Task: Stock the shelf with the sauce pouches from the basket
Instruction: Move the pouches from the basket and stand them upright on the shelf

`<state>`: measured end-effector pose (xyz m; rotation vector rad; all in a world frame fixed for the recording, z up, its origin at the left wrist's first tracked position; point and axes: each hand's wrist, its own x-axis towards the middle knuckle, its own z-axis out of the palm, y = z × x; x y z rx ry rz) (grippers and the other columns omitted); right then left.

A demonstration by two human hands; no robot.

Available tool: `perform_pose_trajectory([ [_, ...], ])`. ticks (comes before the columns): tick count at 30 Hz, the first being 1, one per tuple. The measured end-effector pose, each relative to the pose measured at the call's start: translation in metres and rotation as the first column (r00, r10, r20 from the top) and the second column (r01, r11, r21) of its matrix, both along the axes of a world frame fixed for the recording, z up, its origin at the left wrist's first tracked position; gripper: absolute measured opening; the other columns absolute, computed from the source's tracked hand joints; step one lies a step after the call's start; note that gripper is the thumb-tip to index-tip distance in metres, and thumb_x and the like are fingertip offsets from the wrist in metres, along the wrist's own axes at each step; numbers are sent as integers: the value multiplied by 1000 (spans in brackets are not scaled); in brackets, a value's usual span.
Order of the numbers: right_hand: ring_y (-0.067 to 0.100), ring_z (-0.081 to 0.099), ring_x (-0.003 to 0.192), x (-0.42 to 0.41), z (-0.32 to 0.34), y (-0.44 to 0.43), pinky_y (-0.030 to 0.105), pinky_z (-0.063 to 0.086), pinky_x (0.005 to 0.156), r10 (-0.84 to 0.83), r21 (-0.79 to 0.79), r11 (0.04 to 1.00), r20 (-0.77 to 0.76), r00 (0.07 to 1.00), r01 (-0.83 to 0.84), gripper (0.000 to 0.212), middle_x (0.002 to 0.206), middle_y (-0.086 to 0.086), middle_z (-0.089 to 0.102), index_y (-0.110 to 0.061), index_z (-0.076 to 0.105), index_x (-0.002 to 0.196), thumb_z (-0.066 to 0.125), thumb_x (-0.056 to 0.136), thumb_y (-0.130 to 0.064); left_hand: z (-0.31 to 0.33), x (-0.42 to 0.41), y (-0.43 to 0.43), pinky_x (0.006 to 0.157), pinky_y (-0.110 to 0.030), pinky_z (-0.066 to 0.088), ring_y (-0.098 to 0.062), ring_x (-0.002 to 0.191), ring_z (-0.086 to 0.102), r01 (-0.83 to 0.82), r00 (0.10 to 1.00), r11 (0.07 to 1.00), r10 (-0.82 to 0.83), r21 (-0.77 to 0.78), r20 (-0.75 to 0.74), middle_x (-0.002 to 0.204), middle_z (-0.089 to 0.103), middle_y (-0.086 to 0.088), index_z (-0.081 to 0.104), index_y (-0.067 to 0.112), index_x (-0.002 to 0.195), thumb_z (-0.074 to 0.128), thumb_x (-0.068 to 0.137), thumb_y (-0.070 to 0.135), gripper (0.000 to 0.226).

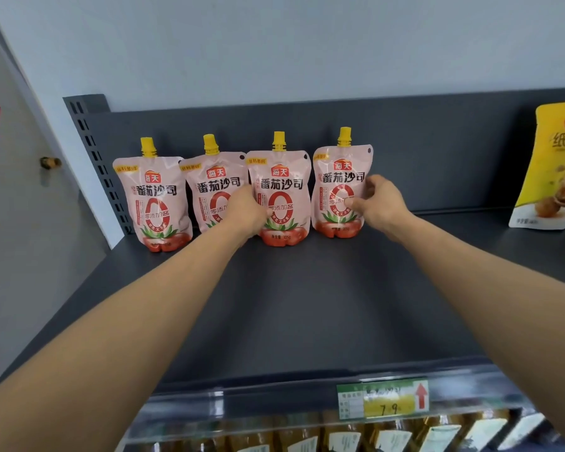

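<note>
Several pink sauce pouches with yellow caps stand upright in a row at the back of the dark grey shelf (291, 305). My left hand (247, 212) grips the left side of the third pouch (286, 197), in front of the second pouch (211, 187). My right hand (380, 203) pinches the right edge of the fourth pouch (338, 190), thumb on its front. The first pouch (154, 200) stands untouched at the far left. The basket is out of view.
A yellow snack bag (550, 171) stands at the shelf's right end. A price tag (384, 401) hangs on the shelf's front rail, with bottles (340, 440) on the level below. A slotted upright (93, 161) bounds the shelf on the left.
</note>
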<state>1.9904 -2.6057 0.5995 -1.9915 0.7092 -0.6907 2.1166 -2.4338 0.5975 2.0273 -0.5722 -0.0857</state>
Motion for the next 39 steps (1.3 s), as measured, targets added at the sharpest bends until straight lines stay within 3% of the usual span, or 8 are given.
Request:
perform_pose_trajectory([
  [9, 29, 52, 120, -25, 8, 15, 36, 45, 91, -135, -214, 970, -62, 989, 119, 55, 135, 15, 51, -5, 36, 138, 60, 90, -16, 9, -20, 9, 89, -40, 52, -30, 104, 63, -70, 988, 980, 43, 184, 149, 115, 66, -16, 63, 0, 111, 67, 83, 17, 33],
  [12, 25, 57, 109, -44, 13, 28, 30, 44, 81, -84, -272, 960, -62, 995, 64, 41, 124, 11, 58, -7, 47, 129, 57, 91, -17, 14, -31, 14, 88, -41, 52, -31, 102, 63, -86, 987, 976, 55, 201, 152, 112, 66, -17, 63, -2, 107, 65, 84, 16, 30],
  [16, 23, 58, 108, -78, 21, 47, 32, 47, 90, 20, -348, 936, -116, 993, -59, 31, 117, 8, 63, -10, 58, 120, 57, 90, -17, 19, -49, 21, 72, -35, 47, -33, 98, 62, -150, 975, 961, 105, 231, 197, 108, 65, -21, 62, -4, 103, 63, 85, 14, 25],
  [20, 22, 59, 109, -111, 25, 63, 23, 43, 84, 116, -395, 901, -177, 977, -178, 26, 118, 8, 65, -10, 63, 115, 56, 91, -16, 29, -71, 30, 82, -41, 53, -36, 97, 63, -170, 970, 961, 125, 216, 206, 104, 66, -24, 63, -5, 102, 58, 87, 11, 24],
  [23, 21, 60, 106, -132, 29, 71, 22, 42, 83, 153, -416, 880, -208, 966, -229, 23, 115, 8, 67, -10, 66, 111, 57, 91, -16, 37, -98, 34, 80, -44, 57, -33, 86, 67, -19, 996, 994, 10, 104, 83, 95, 68, -23, 64, -6, 99, 58, 86, 6, 19],
  [28, 13, 58, 85, -175, 32, 89, 19, 38, 76, 205, -449, 847, -218, 954, -284, 18, 95, 4, 68, -10, 69, 103, 59, 90, -16, 44, -171, 53, 57, -18, 56, -13, 62, 63, 221, 975, 972, -223, 75, 9, 73, 65, -9, 62, 10, 79, 60, 85, 3, 10],
  [31, 8, 57, 64, -209, 29, 104, 20, 42, 71, 272, -424, 833, -243, 931, -355, 14, 72, -1, 64, -9, 70, 96, 60, 88, -16, 40, -218, 70, 51, -9, 52, -1, 52, 64, 338, 938, 934, -344, 116, 33, 73, 65, -4, 64, 7, 89, 62, 85, 8, 4],
  [39, 2, 63, 60, -296, -47, 128, 13, 49, 55, 426, -208, 763, -549, 719, -612, 9, 73, -3, 70, -16, 70, 86, 65, 87, -23, -59, -307, 105, 57, -13, 54, -6, 64, 69, 628, 778, 654, -543, 422, -317, 76, 71, 4, 66, 19, 86, 68, 82, 18, 4],
])
